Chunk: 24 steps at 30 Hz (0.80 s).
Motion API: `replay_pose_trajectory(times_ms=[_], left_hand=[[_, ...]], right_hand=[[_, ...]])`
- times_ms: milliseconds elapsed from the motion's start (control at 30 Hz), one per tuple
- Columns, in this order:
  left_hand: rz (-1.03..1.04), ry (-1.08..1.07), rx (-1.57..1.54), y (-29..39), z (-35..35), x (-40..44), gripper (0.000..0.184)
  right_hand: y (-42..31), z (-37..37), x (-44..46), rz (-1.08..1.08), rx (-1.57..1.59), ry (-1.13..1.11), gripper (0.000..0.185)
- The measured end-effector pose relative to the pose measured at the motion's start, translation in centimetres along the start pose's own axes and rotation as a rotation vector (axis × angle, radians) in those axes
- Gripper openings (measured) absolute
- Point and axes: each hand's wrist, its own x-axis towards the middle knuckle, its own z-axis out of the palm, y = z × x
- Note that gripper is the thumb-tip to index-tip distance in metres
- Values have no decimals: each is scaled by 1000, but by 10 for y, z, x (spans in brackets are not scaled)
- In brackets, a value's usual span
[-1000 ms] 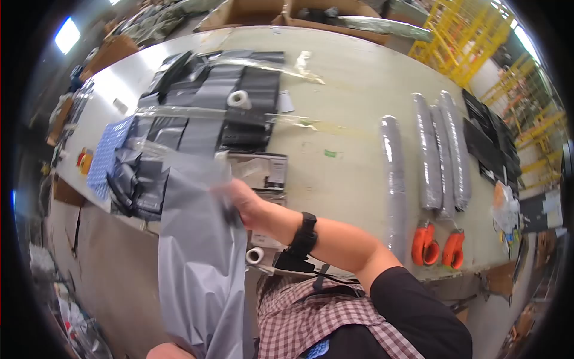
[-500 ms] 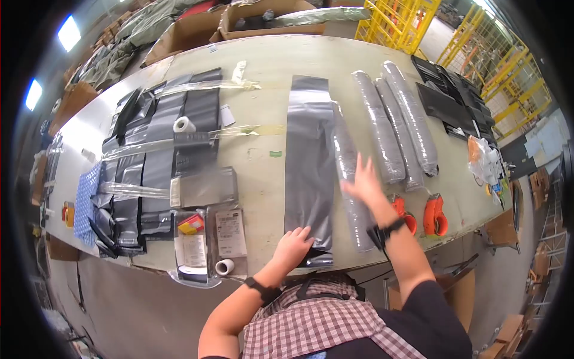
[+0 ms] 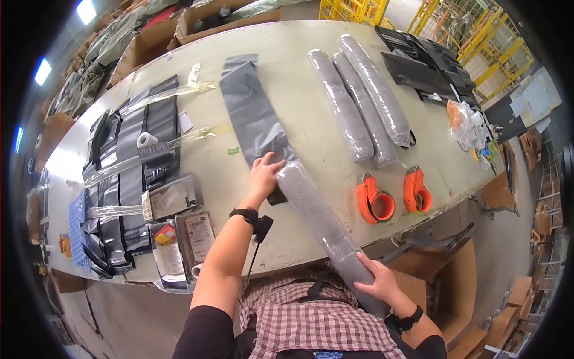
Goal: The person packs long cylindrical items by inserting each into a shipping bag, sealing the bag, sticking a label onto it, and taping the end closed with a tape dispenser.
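Observation:
A long plastic-wrapped grey roll (image 3: pixel 320 209) lies slantwise from the table's middle to its front edge. My right hand (image 3: pixel 378 281) is wrapped round its near end, over the edge. My left hand (image 3: pixel 265 175) is at the roll's far end, where it meets the mouth of a flat grey plastic bag (image 3: pixel 251 107); its fingers are bent against the bag, and what they pinch is partly hidden. The bag stretches away from me, its far end folded.
Several wrapped rolls (image 3: pixel 344 107) lie right of centre, with two orange tape dispensers (image 3: pixel 375 200) nearer me. Stacked dark bags (image 3: pixel 128 173) and a clear tray of labels (image 3: pixel 170 254) are on the left. More black bags (image 3: pixel 418 72) lie back right.
The grey bag, earlier flat and straight before me, now lies slanted. The single roll has been taken up by my right hand and brought to the bag's near end. My left hand has moved forward.

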Motion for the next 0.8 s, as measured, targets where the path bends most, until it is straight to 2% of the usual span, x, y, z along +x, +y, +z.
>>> replay_pose_trajectory(times_ms=[33,67,100,167,200,300,333,400,433,467,533,600,700,733,800], left_hand=[[-72,-46,-70,-4,5,4,23],[-205,-70,-241,-11,13,12,23],[-339,-96,-412,-15,20,17,22],[-278,-56,-196,2,8,20,21],[-247,-34,-90,14,-2,22,22],[440,150,216,60,-33,4,21],[483,229,212,55,-34,2,32],[56,392,111,50,-31,2,39],[-156,467,57,47,-27,2,43],[-211,693,14,25,-7,13,43],[-484,515,-276,-22,5,23,38],[-799,232,-538,-7,-25,29,30],[-388,272,-60,-33,-18,31,21],[-366,263,-93,-34,-21,31,19],[-417,20,-10,-34,-33,19,18]], right_hand=[[-1,3,-3,52,-108,-12,82],[-2,6,0,-109,-339,120,80],[-7,4,4,-152,-416,129,79],[-19,-7,10,-233,-566,140,77],[-21,-12,12,-206,-495,117,77],[-30,-34,25,-128,-271,3,77],[-36,-43,29,-102,-179,-68,76],[-41,-49,45,-125,55,-160,77],[-45,-46,58,-124,58,-162,77],[-50,-40,73,-123,60,-165,78],[-57,-17,99,-146,48,-125,78],[-60,14,130,-200,21,-42,77],[-68,54,165,-322,67,-82,74],[-72,57,172,-350,286,-118,68],[-69,45,197,-349,313,-117,64]])
